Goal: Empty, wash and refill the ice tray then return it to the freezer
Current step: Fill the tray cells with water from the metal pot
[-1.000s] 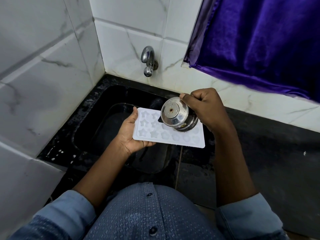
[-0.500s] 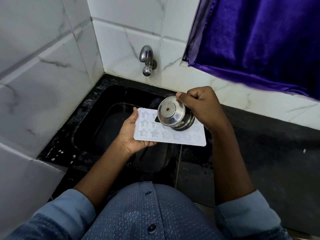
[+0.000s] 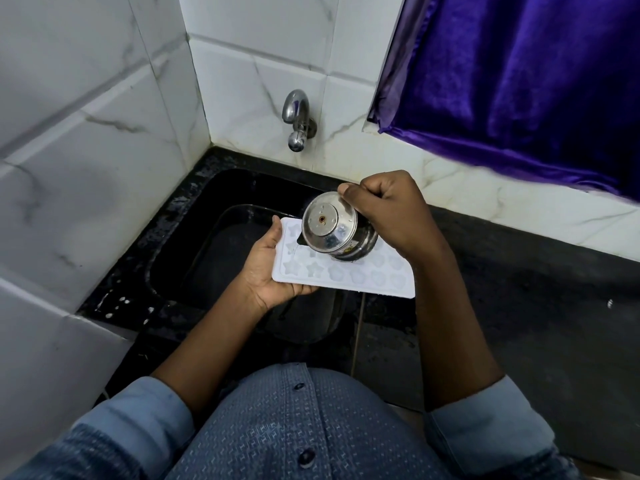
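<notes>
A white ice tray (image 3: 349, 273) with star and heart cells is held level over the black sink (image 3: 194, 244). My left hand (image 3: 268, 268) grips its left end, thumb on top. My right hand (image 3: 388, 211) grips a shiny steel cup (image 3: 332, 226) tipped steeply over the tray, its base turned toward me and its mouth down over the tray's middle cells. The cup hides part of the tray's far row. Several cells look wet or filled.
A chrome tap (image 3: 298, 121) juts from the white marble-tiled wall above the sink. A purple curtain (image 3: 519, 74) hangs at the upper right. The dark counter (image 3: 536, 289) runs to the right of the sink. Tiled walls close in the left side.
The steel cup and my right hand have shifted slightly left along the tray, still tipped. My left hand and the tray stay where they were.
</notes>
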Demonstrator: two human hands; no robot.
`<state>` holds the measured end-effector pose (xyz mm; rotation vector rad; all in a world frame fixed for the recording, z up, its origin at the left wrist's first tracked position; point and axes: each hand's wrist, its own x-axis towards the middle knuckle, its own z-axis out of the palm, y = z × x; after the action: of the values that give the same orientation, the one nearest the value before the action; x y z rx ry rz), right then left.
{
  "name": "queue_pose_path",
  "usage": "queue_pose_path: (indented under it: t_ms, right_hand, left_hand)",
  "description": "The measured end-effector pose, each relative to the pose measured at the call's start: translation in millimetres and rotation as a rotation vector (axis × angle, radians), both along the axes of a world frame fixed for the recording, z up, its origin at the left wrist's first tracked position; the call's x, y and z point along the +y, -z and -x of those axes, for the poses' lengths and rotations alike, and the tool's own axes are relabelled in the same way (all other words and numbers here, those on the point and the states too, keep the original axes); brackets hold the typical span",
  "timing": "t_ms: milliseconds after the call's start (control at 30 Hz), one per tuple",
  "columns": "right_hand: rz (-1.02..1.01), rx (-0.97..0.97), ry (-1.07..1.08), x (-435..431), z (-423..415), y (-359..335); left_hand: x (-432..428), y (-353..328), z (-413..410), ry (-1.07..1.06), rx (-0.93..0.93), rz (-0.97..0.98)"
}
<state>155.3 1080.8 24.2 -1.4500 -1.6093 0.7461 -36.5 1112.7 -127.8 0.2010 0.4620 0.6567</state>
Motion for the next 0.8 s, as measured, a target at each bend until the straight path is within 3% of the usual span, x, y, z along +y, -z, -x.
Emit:
queue_pose_path:
  t_ms: [800]
  right_hand:
    - [-0.001, 0.055, 0.013, 0.7, 2.4, 3.2]
  left_hand:
    - [0.2, -0.1, 1.4, 0.009, 0.004, 0.005]
